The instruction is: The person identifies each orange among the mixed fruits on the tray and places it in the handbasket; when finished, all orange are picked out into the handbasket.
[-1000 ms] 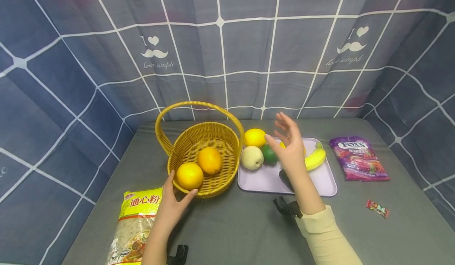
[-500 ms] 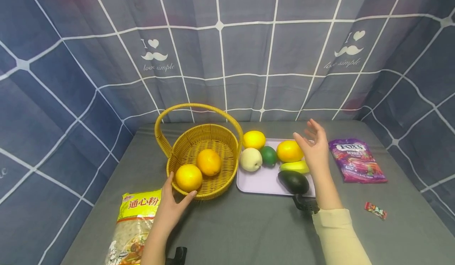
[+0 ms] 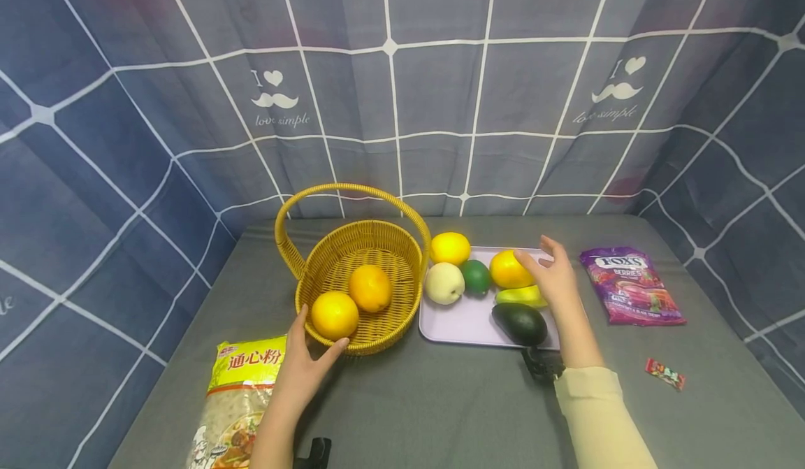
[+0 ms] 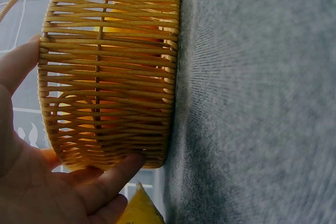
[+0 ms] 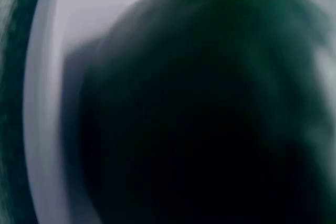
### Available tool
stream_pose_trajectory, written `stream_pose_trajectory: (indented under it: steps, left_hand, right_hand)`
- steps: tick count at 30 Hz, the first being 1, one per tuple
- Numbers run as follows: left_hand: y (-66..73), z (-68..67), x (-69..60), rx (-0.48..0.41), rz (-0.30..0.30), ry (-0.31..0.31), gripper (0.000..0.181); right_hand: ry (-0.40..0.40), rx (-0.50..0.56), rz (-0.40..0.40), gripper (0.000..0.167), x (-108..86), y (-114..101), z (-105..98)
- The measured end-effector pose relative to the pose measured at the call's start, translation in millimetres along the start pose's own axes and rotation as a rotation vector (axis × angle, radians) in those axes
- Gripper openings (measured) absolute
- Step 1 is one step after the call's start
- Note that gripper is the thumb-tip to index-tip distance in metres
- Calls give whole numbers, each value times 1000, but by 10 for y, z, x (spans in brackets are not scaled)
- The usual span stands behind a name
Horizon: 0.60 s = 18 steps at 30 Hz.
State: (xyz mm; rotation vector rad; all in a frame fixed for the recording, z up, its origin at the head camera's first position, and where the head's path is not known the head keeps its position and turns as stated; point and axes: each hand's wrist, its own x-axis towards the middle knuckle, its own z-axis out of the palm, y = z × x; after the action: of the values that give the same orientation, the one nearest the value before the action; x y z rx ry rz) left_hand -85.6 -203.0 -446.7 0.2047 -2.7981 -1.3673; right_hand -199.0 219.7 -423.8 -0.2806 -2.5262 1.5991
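Note:
My left hand (image 3: 305,364) rests against the near left side of a yellow wicker basket (image 3: 402,322), thumb and fingers spread along its wall. Inside lie two oranges (image 3: 335,314). In the left wrist view the thumb touches the basket's rim and other fingers lie along the weave (image 4: 110,77). My right hand (image 3: 556,280) hovers over the right of a lilac tray (image 3: 465,329), fingers loosely bent. Its thumb overlaps a yellow fruit (image 3: 508,269); contact is unclear. A banana (image 3: 522,296), partly hidden by the hand, and a dark avocado (image 3: 519,323) lie nearby. The avocado (image 5: 210,103) fills the right wrist view.
On the tray's left are a pale pear (image 3: 444,283), a green fruit (image 3: 476,277) and a lemon (image 3: 450,249). A purple candy bag (image 3: 632,287) and small wrapped candy (image 3: 665,373) lie right. A pasta bag (image 3: 242,392) lies front left.
My right hand has moved right across the tray, then down towards the yellow fruit and banana. My left hand has stayed at the basket.

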Motion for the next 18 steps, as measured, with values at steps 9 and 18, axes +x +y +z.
stream_pose_trajectory:
  steps: [9, 18]
  left_hand:
    - [-5, -1, 13, 4, 11, 4, 106]
    - [-10, 1, 2, 12, 12, 7, 106]
  right_hand:
    - [-74, -118, 8, 89, 93, 58, 38]
    - [-154, -259, 6, 93, 173, 70, 88]
